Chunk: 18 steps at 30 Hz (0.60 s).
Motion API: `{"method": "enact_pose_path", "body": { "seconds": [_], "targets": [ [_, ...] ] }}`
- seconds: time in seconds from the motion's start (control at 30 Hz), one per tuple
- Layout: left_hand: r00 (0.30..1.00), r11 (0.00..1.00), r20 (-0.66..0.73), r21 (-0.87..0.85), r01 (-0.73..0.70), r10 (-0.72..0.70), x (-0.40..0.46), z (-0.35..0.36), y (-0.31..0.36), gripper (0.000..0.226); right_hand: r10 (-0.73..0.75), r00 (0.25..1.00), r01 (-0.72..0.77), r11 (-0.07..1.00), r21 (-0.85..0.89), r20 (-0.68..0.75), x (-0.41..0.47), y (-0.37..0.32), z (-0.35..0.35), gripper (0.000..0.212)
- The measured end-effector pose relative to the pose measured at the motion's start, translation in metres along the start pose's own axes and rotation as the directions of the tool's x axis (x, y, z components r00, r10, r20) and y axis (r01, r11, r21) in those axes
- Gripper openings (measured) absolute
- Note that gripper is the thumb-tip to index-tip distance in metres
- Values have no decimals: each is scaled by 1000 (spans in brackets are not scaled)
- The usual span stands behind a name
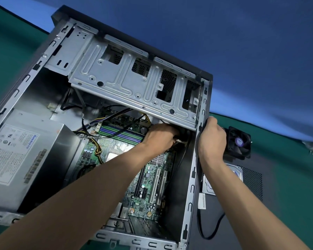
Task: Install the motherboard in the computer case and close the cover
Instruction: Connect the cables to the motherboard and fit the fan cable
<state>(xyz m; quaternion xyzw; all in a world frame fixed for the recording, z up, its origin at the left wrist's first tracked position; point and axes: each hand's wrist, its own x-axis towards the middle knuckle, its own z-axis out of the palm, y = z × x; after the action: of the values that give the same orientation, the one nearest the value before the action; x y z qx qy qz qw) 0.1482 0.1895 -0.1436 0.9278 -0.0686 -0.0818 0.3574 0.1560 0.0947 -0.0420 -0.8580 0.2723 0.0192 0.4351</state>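
Case (192, 179) steadied by my right hand (212, 139) gripping its rim; my left hand (160, 137) reaches over the motherboard (148, 184), curled on a white connector (180, 141).

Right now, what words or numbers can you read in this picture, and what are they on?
"Huntkey", in blue, as best I can read it: on the white label of the grey power supply box.
The rest of that label, small print and barcodes: too small to read.
White sticker on the case edge: blurred.
Purple sticker on the fan: unreadable.
Motherboard markings: too small.
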Motion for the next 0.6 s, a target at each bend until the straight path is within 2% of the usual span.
{"method": "enact_pose_path", "body": {
  "seconds": [0.17, 0.43, 0.6],
  "targets": [
    [996, 997, 41, -35, 75, -73, 0, 0, 0, 22, -8, 1000, 8, 1000, 5, 2, 1, 2, 0, 40],
    [998, 998, 60, 64, -9, 5, -3, 2, -4, 30, -15, 1000, 15, 1000, 11, 9, 0, 2, -1, 40],
    [999, 1000, 44, 22, -15, 14, -5, 1, -2, 31, -4, 1000, 4, 1000, 8, 10, 0, 1, -1, 39]
  ]
}}
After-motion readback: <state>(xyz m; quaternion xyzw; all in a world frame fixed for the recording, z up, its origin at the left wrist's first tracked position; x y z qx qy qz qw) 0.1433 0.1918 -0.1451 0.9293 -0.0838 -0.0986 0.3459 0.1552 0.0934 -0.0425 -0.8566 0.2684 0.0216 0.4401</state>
